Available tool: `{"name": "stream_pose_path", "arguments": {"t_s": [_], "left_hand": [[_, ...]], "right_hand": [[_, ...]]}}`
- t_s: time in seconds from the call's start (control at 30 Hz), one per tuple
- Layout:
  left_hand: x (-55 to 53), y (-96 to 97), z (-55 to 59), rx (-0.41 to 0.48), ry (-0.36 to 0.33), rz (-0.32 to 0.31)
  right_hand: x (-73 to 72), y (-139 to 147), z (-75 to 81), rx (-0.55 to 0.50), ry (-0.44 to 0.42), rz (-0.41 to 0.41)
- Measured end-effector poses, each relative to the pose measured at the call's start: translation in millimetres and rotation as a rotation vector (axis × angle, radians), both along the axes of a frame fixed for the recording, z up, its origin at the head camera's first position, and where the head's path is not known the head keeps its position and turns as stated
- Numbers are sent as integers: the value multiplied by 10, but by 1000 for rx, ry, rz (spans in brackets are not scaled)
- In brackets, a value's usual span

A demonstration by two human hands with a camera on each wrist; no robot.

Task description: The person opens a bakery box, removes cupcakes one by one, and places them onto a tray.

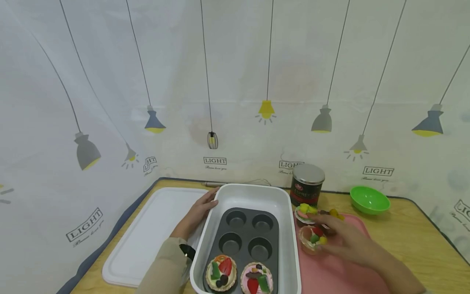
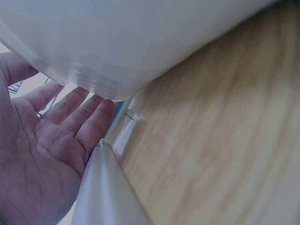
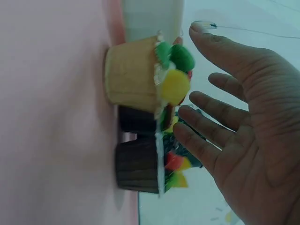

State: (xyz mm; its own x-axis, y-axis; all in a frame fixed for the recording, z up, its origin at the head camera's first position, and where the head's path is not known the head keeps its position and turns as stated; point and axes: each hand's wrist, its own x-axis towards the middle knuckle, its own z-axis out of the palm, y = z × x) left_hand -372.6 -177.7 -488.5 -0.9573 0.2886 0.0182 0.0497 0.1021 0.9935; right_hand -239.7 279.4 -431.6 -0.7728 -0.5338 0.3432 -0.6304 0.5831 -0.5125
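My left hand (image 1: 196,214) touches the outer left side of a white rectangular pan (image 1: 291,228) with its fingertips, palm off the wall in the left wrist view. Inside the pan sits a dark muffin tin (image 1: 244,229); two fruit-topped tarts (image 1: 221,272) fill its nearest cups. Fingers spread, my right hand (image 1: 346,241) hovers over several small fruit-topped cakes on a pink tray (image 1: 327,271). Nearest to it is a cake in a pale cup (image 3: 133,77), apart from the fingers in the right wrist view. Behind stand cakes in dark cups (image 3: 138,164).
A white board (image 1: 147,232) lies left of the pan. Behind the cakes stands a dark espresso can (image 1: 306,188) with a silver lid. A green bowl (image 1: 369,200) sits at the back right. A whisk (image 1: 220,183) lies along the back edge, partly hidden.
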Motion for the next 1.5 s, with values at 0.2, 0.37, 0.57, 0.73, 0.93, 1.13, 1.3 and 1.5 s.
{"name": "stream_pose_path", "arguments": {"t_s": [0.2, 0.37, 0.57, 0.73, 0.93, 1.13, 1.3, 1.5], "left_hand": [[-12, -6, -18, -3, 3, 0], [-1, -10, -17, -11, 0, 3], [30, 9, 17, -10, 1, 2], [41, 32, 37, -16, 11, 2], [28, 20, 29, -14, 2, 7], [41, -7, 19, -18, -8, 14], [70, -18, 26, -17, -9, 12], [57, -24, 32, 26, -19, -55]], "right_hand": [[30, -205, 175, -6, 43, 84], [49, -495, 254, 39, -82, 146], [150, -918, 168, 87, -141, 332], [216, -1125, 70, 71, -217, 540], [275, -1247, 30, 154, -260, 460], [346, -1388, -42, 199, -202, 437], [364, -1415, -67, 197, -134, 425], [353, -1383, -65, 201, -141, 409]]}}
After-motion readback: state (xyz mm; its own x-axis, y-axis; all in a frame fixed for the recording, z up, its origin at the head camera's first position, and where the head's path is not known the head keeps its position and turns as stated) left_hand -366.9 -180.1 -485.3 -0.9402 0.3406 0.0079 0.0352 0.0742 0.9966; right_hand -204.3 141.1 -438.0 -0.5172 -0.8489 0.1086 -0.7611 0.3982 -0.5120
